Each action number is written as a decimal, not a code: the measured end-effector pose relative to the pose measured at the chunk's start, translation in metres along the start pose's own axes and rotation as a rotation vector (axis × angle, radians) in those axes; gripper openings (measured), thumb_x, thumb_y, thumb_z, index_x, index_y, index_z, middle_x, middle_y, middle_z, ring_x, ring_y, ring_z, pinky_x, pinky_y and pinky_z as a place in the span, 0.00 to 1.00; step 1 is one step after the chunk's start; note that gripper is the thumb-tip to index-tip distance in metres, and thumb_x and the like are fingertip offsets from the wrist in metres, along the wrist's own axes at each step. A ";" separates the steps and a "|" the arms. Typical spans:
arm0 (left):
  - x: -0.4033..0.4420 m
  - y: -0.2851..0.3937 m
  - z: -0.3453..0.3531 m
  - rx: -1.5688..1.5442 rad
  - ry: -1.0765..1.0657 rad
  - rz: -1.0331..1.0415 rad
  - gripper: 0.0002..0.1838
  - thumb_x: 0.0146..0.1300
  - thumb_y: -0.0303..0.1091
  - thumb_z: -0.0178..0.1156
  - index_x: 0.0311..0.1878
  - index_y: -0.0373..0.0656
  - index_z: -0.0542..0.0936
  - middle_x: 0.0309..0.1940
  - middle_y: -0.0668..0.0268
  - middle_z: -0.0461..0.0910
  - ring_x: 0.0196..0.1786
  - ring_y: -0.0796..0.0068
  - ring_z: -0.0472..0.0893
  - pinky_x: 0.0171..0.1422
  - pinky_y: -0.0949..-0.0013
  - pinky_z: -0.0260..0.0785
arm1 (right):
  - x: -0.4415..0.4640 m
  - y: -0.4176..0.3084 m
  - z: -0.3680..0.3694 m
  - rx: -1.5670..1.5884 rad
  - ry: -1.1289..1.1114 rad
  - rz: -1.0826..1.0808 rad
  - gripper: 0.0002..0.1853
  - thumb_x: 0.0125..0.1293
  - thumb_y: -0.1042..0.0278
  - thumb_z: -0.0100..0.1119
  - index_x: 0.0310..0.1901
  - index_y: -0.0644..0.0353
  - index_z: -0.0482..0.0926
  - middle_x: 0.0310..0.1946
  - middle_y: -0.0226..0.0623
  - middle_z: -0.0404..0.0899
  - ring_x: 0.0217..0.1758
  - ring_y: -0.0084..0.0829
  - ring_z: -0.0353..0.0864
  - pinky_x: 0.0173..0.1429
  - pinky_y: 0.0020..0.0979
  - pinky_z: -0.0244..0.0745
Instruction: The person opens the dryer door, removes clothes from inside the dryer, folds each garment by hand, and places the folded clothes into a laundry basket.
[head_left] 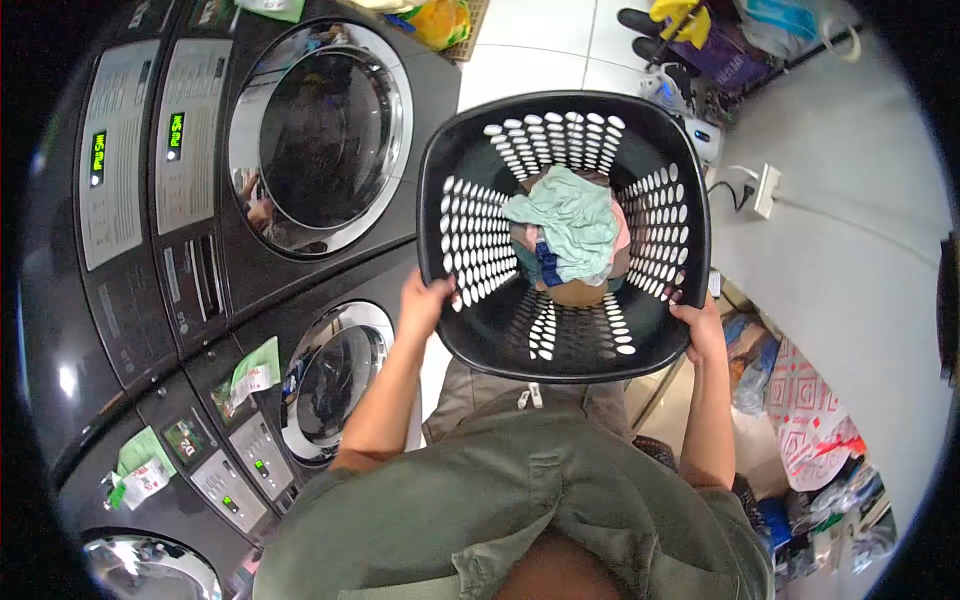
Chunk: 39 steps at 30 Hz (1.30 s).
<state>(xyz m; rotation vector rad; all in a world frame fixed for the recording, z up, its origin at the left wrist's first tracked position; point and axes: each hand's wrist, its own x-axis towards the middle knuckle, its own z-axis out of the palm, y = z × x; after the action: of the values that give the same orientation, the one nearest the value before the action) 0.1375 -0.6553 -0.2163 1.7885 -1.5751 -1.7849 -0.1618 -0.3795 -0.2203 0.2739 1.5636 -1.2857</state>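
Note:
A black plastic laundry basket (480, 341) with oval holes is held in front of my body. My left hand (424, 303) grips its left rim near the lower corner, and my right hand (700, 325) grips the right rim near the other lower corner. Parts of the fingers of both hands are hidden by the basket wall. At the bottom of the basket lies a small heap of clothes, with a light green cloth (570, 222) on top and pink, dark blue and brown pieces under it.
Stacked dark machines with round doors (335, 135) line the left side. Green tags (258, 372) hang on some panels. At right are a pale wall (850, 210) with a socket (766, 190) and bagged items (805, 410). A woven basket (470, 28) stands at the top.

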 end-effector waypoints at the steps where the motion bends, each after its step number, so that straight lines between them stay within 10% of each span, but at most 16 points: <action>1: 0.014 0.029 -0.010 0.042 -0.006 -0.008 0.10 0.47 0.22 0.54 0.36 0.36 0.72 0.24 0.65 0.75 0.22 0.79 0.72 0.27 0.75 0.64 | 0.000 -0.009 0.015 0.097 0.008 -0.002 0.26 0.43 0.86 0.51 0.50 0.62 0.68 0.36 0.33 0.74 0.36 0.27 0.72 0.44 0.25 0.67; 8: 0.102 0.146 -0.070 0.299 -0.041 0.115 0.12 0.46 0.21 0.53 0.37 0.35 0.70 0.25 0.64 0.75 0.22 0.76 0.73 0.28 0.72 0.67 | 0.063 0.017 0.112 0.579 -0.242 -0.022 0.26 0.46 0.88 0.47 0.50 0.59 0.65 0.33 0.33 0.72 0.46 0.31 0.72 0.52 0.31 0.67; 10: 0.168 0.109 -0.095 0.673 0.184 0.329 0.16 0.45 0.24 0.55 0.40 0.33 0.70 0.28 0.61 0.77 0.24 0.75 0.75 0.30 0.71 0.68 | 0.101 0.036 0.143 0.618 -0.219 0.044 0.25 0.46 0.91 0.45 0.46 0.56 0.66 0.32 0.32 0.71 0.41 0.29 0.71 0.49 0.27 0.67; 12: 0.199 0.100 -0.084 0.812 0.323 0.215 0.26 0.43 0.31 0.55 0.49 0.32 0.68 0.40 0.45 0.75 0.46 0.51 0.75 0.50 0.63 0.65 | 0.157 0.075 0.171 0.689 -0.233 0.006 0.25 0.45 0.92 0.44 0.45 0.56 0.66 0.32 0.32 0.71 0.40 0.28 0.71 0.47 0.27 0.68; 18: 0.300 0.011 -0.088 0.930 0.063 0.276 0.36 0.41 0.36 0.59 0.56 0.32 0.63 0.49 0.45 0.69 0.55 0.53 0.69 0.58 0.64 0.61 | 0.271 0.162 0.219 0.726 -0.174 0.012 0.25 0.46 0.90 0.46 0.48 0.58 0.66 0.35 0.33 0.71 0.39 0.29 0.72 0.46 0.28 0.69; 24: 0.160 -0.055 -0.071 0.718 -0.001 0.596 0.29 0.48 0.33 0.60 0.55 0.38 0.65 0.60 0.49 0.58 0.64 0.55 0.58 0.64 0.64 0.52 | 0.259 0.153 0.262 0.510 -0.080 -0.087 0.24 0.52 0.81 0.54 0.53 0.60 0.63 0.41 0.37 0.72 0.42 0.32 0.73 0.45 0.31 0.71; 32: -0.016 -0.149 -0.154 0.794 -0.212 0.147 0.29 0.47 0.36 0.61 0.54 0.43 0.66 0.60 0.42 0.53 0.61 0.46 0.58 0.63 0.59 0.54 | 0.137 0.130 0.212 -0.492 0.056 -0.141 0.40 0.55 0.59 0.55 0.65 0.54 0.44 0.61 0.51 0.55 0.61 0.44 0.58 0.56 0.43 0.59; 35: -0.038 -0.143 -0.161 0.871 -0.212 0.077 0.27 0.46 0.37 0.61 0.52 0.42 0.69 0.59 0.42 0.55 0.61 0.47 0.59 0.62 0.59 0.55 | 0.084 0.115 0.174 -0.333 0.105 -0.049 0.39 0.55 0.57 0.53 0.65 0.54 0.46 0.58 0.50 0.61 0.61 0.44 0.58 0.53 0.49 0.60; 39: -0.005 -0.114 -0.141 0.798 -0.331 0.156 0.25 0.45 0.40 0.62 0.49 0.41 0.73 0.50 0.51 0.68 0.55 0.55 0.67 0.60 0.64 0.58 | 0.053 0.098 0.115 -0.206 0.279 -0.224 0.32 0.56 0.58 0.51 0.61 0.56 0.56 0.50 0.42 0.68 0.47 0.32 0.68 0.44 0.31 0.66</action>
<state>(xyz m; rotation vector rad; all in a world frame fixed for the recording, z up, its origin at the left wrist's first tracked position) 0.3129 -0.6780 -0.2580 1.5792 -2.7644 -1.5406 -0.0507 -0.4564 -0.3059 0.1543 1.9952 -1.2838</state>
